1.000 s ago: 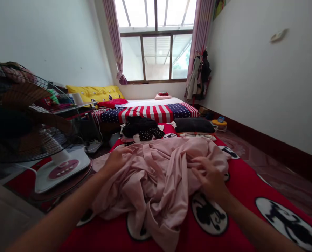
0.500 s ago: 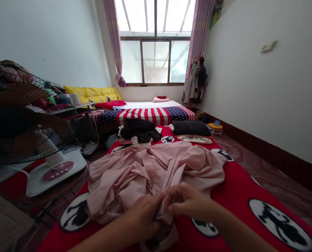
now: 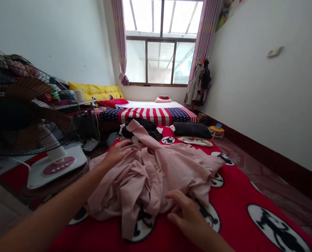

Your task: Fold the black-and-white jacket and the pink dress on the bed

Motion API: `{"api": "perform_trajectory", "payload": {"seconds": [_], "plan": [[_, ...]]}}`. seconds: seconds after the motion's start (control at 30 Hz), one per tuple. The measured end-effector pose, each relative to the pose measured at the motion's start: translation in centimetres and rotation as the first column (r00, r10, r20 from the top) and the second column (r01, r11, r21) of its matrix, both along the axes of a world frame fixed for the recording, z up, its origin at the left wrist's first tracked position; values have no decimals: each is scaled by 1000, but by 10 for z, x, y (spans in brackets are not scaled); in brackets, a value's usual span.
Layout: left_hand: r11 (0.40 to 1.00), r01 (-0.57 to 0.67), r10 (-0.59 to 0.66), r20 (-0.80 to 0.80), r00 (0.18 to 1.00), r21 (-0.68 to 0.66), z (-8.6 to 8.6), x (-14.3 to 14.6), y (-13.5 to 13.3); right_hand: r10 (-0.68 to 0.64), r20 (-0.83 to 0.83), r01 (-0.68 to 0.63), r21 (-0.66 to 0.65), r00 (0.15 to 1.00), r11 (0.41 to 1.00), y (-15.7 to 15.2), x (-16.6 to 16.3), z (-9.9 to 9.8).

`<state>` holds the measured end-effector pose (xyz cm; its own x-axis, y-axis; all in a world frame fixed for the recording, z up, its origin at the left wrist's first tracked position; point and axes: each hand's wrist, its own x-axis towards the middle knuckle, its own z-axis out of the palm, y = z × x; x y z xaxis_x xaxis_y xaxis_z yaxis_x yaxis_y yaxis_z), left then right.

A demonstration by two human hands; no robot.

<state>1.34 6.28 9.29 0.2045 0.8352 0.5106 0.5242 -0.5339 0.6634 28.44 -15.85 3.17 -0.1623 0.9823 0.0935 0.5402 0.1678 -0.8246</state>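
A crumpled pink long-sleeved shirt (image 3: 182, 164) lies spread on a red blanket (image 3: 234, 196) with black-and-white round prints. One sleeve reaches away from me, its cuff resting over a pile of black clothes (image 3: 145, 125). At the shirt's far left edge is my left hand (image 3: 118, 153), fingers stretched out over the cloth; whether they touch it is hard to tell. My right hand (image 3: 186, 213) hovers by the near edge, its fingers apart and slightly curled, holding nothing.
Folded dark clothes (image 3: 191, 130) lie at the blanket's far right, above a white folded piece. To my left, an electric fan (image 3: 58, 164) stands on a round stool. Beyond is a bed with a striped cover (image 3: 145, 115). A yellow stool (image 3: 216, 129) stands right.
Both hands have let go of the bunched pink cloth near me. My left hand moved forward and left, my right slightly nearer. A sleeve now lies stretched toward the black pile.
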Motion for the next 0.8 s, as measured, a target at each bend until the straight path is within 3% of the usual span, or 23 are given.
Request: {"api": "perform_trajectory", "payload": {"seconds": [0.07, 0.13, 0.27, 0.4, 0.5, 0.6, 0.67, 0.73, 0.8], "plan": [[999, 44, -46, -185, 982, -15, -35, -9, -29, 66, 71, -67, 2, 995, 998, -4, -9, -11], [997, 73, -78, -330, 941, -30, -59, -23, -51, 70, 210, -76, 22, 975, 997, -3, -21, -20], [994, 39, -84, -524, 848, -98, -78, -51, -69, -26, 439, -10, 79, 898, 997, 16, -47, -29], [989, -28, -67, -600, 797, -148, -66, -47, -77, -86, 491, 24, 132, 867, 991, 39, -57, -26], [952, 84, -234, -524, 819, -293, -38, -30, -90, -78, 381, -9, 221, 921, 975, 42, -27, -14], [848, 289, -465, -363, 807, -444, -12, -12, -106, -166, 198, 83, 373, 966, 924, 34, 36, 3], [781, 358, -556, -309, 772, -511, -4, 3, -116, -298, 87, 222, 480, 951, 849, 27, 86, 12], [694, 419, -657, -277, 701, -586, -1, 22, -125, -400, 4, 337, 532, 917, 777, 23, 130, 16], [568, 505, -779, -227, 585, -649, -1, 47, -128, -500, -55, 455, 509, 864, 731, 19, 165, 13]]}}
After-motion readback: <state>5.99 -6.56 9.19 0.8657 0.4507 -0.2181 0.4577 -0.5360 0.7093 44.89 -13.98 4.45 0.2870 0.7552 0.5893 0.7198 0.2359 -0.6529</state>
